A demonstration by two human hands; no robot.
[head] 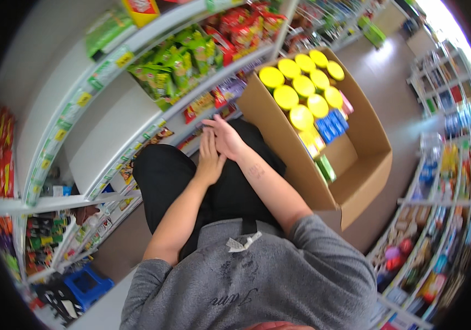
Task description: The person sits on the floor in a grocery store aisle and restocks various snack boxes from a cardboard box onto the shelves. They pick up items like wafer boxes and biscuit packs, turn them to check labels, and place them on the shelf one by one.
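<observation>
My left hand [209,159] and my right hand [228,138] touch each other above my knees, with no object seen between them. To their right stands an open cardboard box [293,165] holding several yellow-lidded containers [286,97], a blue pack [332,126], a yellow carton [312,142] and a green box [325,168]. Ahead, green snack bags [177,68] and red snack bags [239,31] fill part of a shelf. Lower down lie purple and red packets [229,90].
White metal shelves [107,97] with price strips curve along the left. A blue plastic stool [88,284] is at the lower left. Stocked shelves [417,231] line the right side, across the aisle floor [392,82]. A green box [371,32] lies farther off.
</observation>
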